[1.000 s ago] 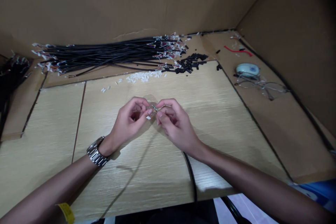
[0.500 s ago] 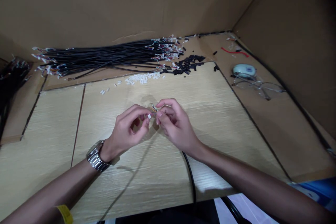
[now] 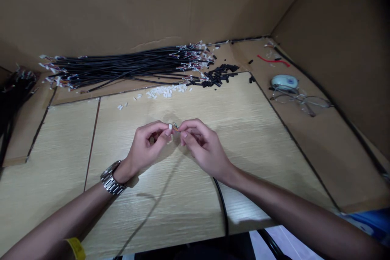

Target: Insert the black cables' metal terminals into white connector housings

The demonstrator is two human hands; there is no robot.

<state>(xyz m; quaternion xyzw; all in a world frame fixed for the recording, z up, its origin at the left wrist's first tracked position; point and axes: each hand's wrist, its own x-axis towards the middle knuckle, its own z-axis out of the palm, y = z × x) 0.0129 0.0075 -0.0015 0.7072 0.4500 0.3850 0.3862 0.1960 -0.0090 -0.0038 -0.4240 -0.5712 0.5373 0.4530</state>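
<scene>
left hand (image 3: pixel 146 144) pinched a small white connector (image 3: pixel 170 127) above the worktop (image 3: pixel 258 138); right hand (image 3: pixel 201 146) was clamped on the black cable (image 3: pixel 224 211), wire tips (image 3: pixel 176 127) touching the connector. risk judged: fine wires could bend or miss their slots if pushed misaligned

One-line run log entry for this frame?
left hand: pinches white connector | right hand: pinches cable wire ends | both above wooden table
</scene>
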